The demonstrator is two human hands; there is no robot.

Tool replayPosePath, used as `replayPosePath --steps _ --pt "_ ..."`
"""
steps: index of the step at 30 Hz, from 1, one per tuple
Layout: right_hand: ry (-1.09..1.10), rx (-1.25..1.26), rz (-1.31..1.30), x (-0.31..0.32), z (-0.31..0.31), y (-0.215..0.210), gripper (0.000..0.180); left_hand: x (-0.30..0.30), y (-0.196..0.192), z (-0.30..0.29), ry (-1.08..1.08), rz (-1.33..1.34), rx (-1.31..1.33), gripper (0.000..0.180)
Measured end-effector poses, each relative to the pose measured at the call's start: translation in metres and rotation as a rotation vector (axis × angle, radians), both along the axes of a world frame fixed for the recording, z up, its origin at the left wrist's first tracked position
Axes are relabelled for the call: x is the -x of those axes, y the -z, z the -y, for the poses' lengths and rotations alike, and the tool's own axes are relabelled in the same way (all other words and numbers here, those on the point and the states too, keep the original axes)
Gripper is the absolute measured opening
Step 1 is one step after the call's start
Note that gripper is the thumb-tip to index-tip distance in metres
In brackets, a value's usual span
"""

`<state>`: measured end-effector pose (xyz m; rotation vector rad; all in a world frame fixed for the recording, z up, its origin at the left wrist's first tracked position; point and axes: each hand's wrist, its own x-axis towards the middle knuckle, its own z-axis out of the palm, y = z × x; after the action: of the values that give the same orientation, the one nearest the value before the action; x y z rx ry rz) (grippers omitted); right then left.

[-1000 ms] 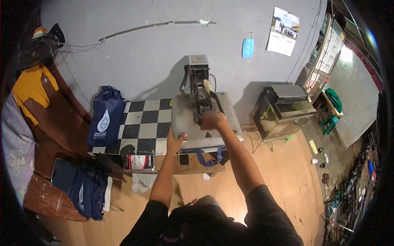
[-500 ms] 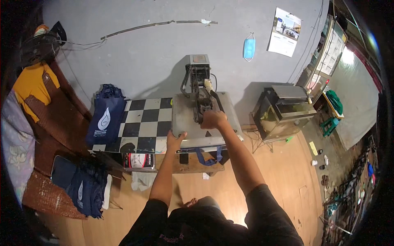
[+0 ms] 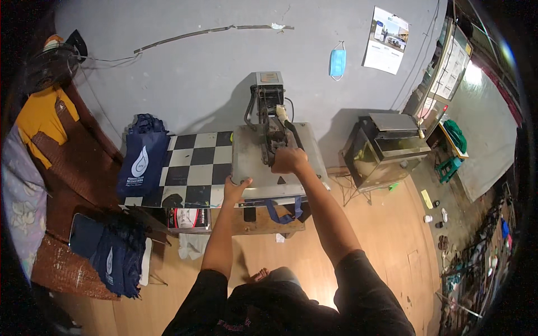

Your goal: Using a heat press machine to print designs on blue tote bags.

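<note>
Press (image 3: 252, 150) stands at centre frame; I see the right hand (image 3: 289, 161) clenched around its lever (image 3: 295, 135). My left hand (image 3: 235, 189) lies spread against the press's lower-left corner.

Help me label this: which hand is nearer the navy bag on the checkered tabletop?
Left. The left hand is right of the bag, at the near left corner of the press plate; the right hand is farther right, closed around the lever.

A flat grey metal press plate (image 3: 309, 147) shows at centre — toward the left, a black-and-white checkered tabletop (image 3: 200, 175) and a navy cloth bag (image 3: 148, 141) printed with a white drop.
</note>
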<state>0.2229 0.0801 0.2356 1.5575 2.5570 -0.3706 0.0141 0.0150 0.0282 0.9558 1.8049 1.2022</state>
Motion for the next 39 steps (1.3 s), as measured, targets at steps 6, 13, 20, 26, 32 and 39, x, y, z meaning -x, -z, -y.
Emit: replayPosePath --steps 6,13,20,26,32,39 --pt "-0.011 0.0 0.003 -0.001 0.0 0.002 0.042 -0.002 -0.006 0.001 -0.018 -0.006 0.014 0.093" --pt "-0.017 -0.021 0.002 0.001 0.005 -0.004 0.042 -0.007 0.011 0.002 -0.059 -0.045 -0.132 0.092" --pt "0.011 -0.024 0.004 0.001 0.005 -0.003 0.04 0.003 0.035 -0.009 -0.026 -0.254 -0.201 0.095" --pt "0.022 -0.002 0.017 0.001 0.001 0.002 0.039 0.004 0.04 -0.009 -0.008 -0.198 -0.168 0.094" --pt "-0.006 0.002 0.048 0.001 0.001 0.0 0.039 0.0 0.023 -0.003 0.027 -0.145 -0.173 0.095" --pt "0.023 -0.02 0.014 0.002 0.0 0.002 0.039 0.042 0.005 0.016 0.622 -0.341 0.02 0.157"
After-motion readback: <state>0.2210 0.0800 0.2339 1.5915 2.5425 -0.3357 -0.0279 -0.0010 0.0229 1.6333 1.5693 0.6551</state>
